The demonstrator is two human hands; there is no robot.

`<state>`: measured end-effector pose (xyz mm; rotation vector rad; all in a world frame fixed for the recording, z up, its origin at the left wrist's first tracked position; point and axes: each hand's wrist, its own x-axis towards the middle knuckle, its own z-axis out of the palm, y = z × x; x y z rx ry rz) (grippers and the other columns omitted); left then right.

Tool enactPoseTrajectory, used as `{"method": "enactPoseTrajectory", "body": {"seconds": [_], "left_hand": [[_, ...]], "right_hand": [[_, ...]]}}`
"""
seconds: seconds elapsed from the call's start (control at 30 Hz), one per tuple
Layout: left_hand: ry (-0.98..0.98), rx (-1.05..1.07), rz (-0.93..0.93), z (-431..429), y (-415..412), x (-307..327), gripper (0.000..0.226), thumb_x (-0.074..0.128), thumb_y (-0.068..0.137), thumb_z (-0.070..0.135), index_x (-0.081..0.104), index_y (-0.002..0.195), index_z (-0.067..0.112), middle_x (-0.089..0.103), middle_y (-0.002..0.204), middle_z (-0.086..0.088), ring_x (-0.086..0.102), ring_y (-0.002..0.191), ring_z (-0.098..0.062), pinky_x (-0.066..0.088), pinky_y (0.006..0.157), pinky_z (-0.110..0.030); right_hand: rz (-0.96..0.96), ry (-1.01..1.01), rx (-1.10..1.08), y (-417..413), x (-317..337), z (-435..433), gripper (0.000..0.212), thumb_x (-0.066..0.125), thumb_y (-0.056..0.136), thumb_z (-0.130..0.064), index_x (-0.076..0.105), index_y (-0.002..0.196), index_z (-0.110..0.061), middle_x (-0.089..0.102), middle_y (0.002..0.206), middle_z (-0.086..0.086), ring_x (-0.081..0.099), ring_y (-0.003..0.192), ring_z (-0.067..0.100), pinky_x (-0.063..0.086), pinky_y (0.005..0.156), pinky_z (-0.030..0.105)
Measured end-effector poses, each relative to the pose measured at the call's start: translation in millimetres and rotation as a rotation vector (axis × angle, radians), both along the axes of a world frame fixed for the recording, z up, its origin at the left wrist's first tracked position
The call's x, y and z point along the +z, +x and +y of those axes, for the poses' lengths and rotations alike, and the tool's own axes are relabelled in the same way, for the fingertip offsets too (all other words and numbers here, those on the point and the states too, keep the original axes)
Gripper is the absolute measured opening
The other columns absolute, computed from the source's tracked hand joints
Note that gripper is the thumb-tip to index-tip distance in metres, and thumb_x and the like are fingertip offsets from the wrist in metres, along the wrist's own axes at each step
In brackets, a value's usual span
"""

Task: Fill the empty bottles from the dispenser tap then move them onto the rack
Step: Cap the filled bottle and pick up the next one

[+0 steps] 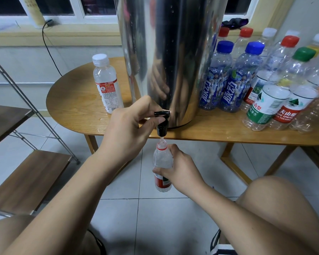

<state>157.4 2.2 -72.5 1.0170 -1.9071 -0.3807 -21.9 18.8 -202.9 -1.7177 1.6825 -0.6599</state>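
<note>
A tall steel dispenser (169, 52) stands on the wooden table (219, 129), its black tap (162, 124) jutting over the front edge. My left hand (129, 129) pinches the tap's lever between thumb and fingers. Just below the spout, my right hand (179, 168) grips an uncapped clear bottle with a red label (161, 159), held upright with its mouth under the tap. A thin stream of water runs into it. A capped white-lidded bottle (107, 83) stands left of the dispenser. Several capped empty bottles (265, 81) crowd the table to the right.
A metal-framed rack with brown wooden shelves (26, 179) stands at the left, over a white tiled floor. A black cable (50, 50) hangs from the window sill behind the table. My knees show at the bottom left and right.
</note>
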Motion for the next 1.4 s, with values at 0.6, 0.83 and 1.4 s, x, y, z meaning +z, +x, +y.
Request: {"method": "enactPoseTrajectory", "body": {"seconds": [0.6,0.83,1.4], "left_hand": [[0.028,0.049,0.042,-5,22,1,0.021,0.069,0.107,0.027,0.069,0.125,0.018,0.078,0.112,0.012,0.075,0.108,-0.004,0.059,0.082,-0.021],[0.042,0.325,-0.119,-26,70,-19,0.011,0.073,0.104,0.032,0.073,0.111,0.024,0.076,0.103,0.017,0.071,0.098,0.0,0.056,0.079,-0.022],[0.144,0.312,-0.442,-53,65,-69,0.023,0.076,0.098,0.028,0.072,0.12,0.03,0.072,0.112,0.007,0.062,0.102,-0.018,0.054,0.081,-0.036]], "right_hand": [[-0.074,-0.014,-0.022,-1,0,1,0.068,0.093,0.079,-0.042,0.052,0.132,-0.043,0.065,0.127,-0.019,0.061,0.114,0.009,0.058,0.099,0.034],[-0.056,-0.021,-0.014,-1,0,2,0.071,0.092,0.078,-0.049,0.052,0.136,-0.04,0.065,0.132,-0.017,0.062,0.119,0.009,0.058,0.102,0.035],[-0.087,-0.058,0.027,-2,8,16,0.067,0.093,0.073,-0.057,0.053,0.125,-0.049,0.066,0.122,-0.027,0.065,0.112,0.001,0.06,0.098,0.034]]}}
